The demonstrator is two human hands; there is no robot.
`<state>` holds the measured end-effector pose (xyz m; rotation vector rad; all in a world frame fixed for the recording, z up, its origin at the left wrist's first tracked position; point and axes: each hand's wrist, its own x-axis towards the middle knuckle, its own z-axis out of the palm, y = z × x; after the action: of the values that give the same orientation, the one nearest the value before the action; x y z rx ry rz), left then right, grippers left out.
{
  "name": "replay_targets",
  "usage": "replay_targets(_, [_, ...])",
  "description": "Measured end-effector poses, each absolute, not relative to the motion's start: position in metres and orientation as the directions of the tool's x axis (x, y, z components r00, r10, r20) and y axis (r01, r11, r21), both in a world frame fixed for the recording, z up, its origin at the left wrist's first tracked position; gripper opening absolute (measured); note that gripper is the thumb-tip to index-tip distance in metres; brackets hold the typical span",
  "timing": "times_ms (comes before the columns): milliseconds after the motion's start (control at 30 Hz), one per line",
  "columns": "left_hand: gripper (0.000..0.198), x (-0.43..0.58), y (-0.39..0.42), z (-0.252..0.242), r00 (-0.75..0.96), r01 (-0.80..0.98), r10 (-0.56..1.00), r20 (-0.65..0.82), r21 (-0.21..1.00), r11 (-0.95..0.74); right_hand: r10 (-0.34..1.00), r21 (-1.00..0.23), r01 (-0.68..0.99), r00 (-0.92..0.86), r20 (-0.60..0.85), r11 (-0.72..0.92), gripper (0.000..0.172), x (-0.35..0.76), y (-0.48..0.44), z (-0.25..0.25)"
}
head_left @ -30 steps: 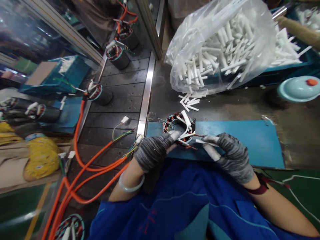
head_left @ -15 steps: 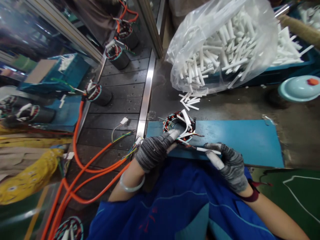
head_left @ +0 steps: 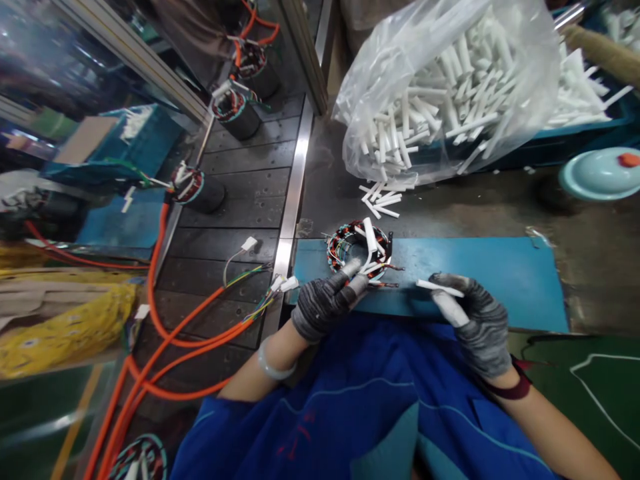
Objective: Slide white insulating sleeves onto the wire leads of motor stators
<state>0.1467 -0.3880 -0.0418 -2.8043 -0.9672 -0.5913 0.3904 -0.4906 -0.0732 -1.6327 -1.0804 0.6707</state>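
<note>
A motor stator (head_left: 358, 253) with copper windings and white sleeves on its wires sits at the near left of a blue mat (head_left: 500, 280). My left hand (head_left: 325, 303), in a grey glove, grips the stator's near rim with fingers over its edge. My right hand (head_left: 475, 317), also gloved, pinches a thin white sleeve tube (head_left: 440, 287) a short way right of the stator, clear of its bare wire ends (head_left: 387, 285).
A clear bag of white tubes (head_left: 445, 93) leans at the back, with loose tubes (head_left: 380, 200) spilled in front. Left runs a dark conveyor (head_left: 240, 200) carrying more stators (head_left: 197, 187). Orange cables (head_left: 165, 313) cross it. A pale blue lid (head_left: 597, 175) lies far right.
My right hand has drawn the white tube rightward, away from the stator's wires. My left hand has stayed on the stator. The view has shifted slightly.
</note>
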Motion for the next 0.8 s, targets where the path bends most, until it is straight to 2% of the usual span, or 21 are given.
replay_targets(233, [0.024,0.142,-0.385,-0.048,0.732,0.593,0.584,0.352,0.093,-0.8,0.923,-0.97,0.159,0.368,-0.114,-0.183,0.027,0.383,-0.481,-0.069])
replay_targets(333, [0.024,0.142,-0.384,-0.046,0.734,0.563,0.583,0.347,0.168,-0.809,0.942,-0.979,0.118,0.314,-0.12,-0.164,0.025,0.381,-0.477,-0.071])
replay_targets(400, [0.025,0.143,-0.383,-0.043,0.747,0.526,0.572,0.339,0.225,-0.82,0.967,-0.991,0.128,0.256,-0.004,-0.038,0.017,0.38,-0.473,-0.071])
replay_targets(467, [0.027,0.144,-0.381,-0.041,0.756,0.493,0.557,0.343,0.259,-0.83,0.965,-0.958,0.24,0.168,0.201,0.158,0.01,0.377,-0.47,-0.069])
replay_targets(533, [0.029,0.145,-0.38,-0.039,0.766,0.468,0.539,0.349,0.272,-0.841,0.91,-0.813,0.471,0.051,0.412,0.342,0.016,0.373,-0.468,-0.068])
replay_targets(600, [0.028,0.144,-0.379,-0.038,0.779,0.454,0.523,0.345,0.265,-0.851,0.837,-0.571,0.699,-0.071,0.543,0.43,0.024,0.368,-0.466,-0.067])
replay_targets(667, [0.026,0.144,-0.38,-0.039,0.785,0.456,0.513,0.348,0.236,-0.858,0.787,-0.37,0.826,-0.137,0.602,0.426,0.024,0.361,-0.465,-0.066])
replay_targets(700, [0.026,0.145,-0.38,-0.039,0.781,0.466,0.513,0.356,0.216,-0.858,0.78,-0.318,0.855,-0.147,0.609,0.41,0.021,0.358,-0.465,-0.065])
replay_targets(733, [0.025,0.145,-0.381,-0.039,0.774,0.479,0.517,0.366,0.197,-0.855,0.782,-0.307,0.868,-0.138,0.607,0.391,0.019,0.356,-0.464,-0.065])
replay_targets(800, [0.026,0.147,-0.383,-0.038,0.757,0.499,0.524,0.39,0.173,-0.849,0.833,-0.421,0.832,-0.086,0.547,0.362,0.02,0.354,-0.463,-0.063])
